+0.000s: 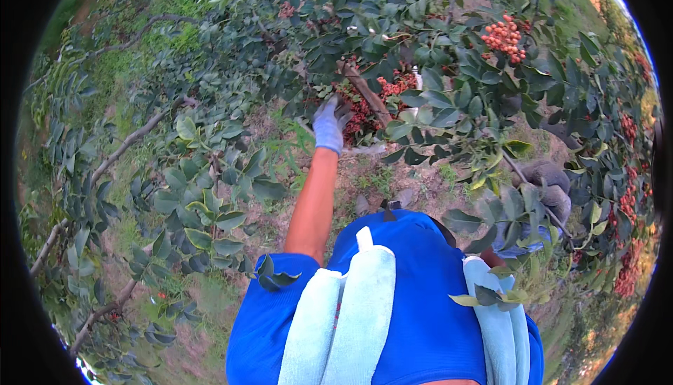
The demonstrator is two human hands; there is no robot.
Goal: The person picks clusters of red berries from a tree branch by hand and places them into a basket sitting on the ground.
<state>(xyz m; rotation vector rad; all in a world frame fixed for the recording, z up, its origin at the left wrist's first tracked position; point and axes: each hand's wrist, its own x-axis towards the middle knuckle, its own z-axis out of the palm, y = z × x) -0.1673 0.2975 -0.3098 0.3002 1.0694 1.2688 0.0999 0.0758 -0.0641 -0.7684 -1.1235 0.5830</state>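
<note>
My left hand [330, 122], in a pale blue glove with a greyish palm, reaches to a heap of picked red berry clusters [360, 117]. Its fingertips are partly lost among leaves and berries, so what they hold is unclear. The heap seems to sit in a pale container [370, 149], mostly hidden by foliage. Over on the right, my right hand [547, 190] wears a grey and blue glove. Its fingers curl around a thin leafy branch [558, 222], and leaves cover part of the wrist.
A thick brown piece of wood [365, 93] crosses over the heap. Prickly ash foliage surrounds me, with a ripe berry cluster [503, 39] at upper right and more berries [628, 195] along the right. Bare branches [129, 140] stretch along the left. A light blue towel [363, 301] hangs over my shoulders.
</note>
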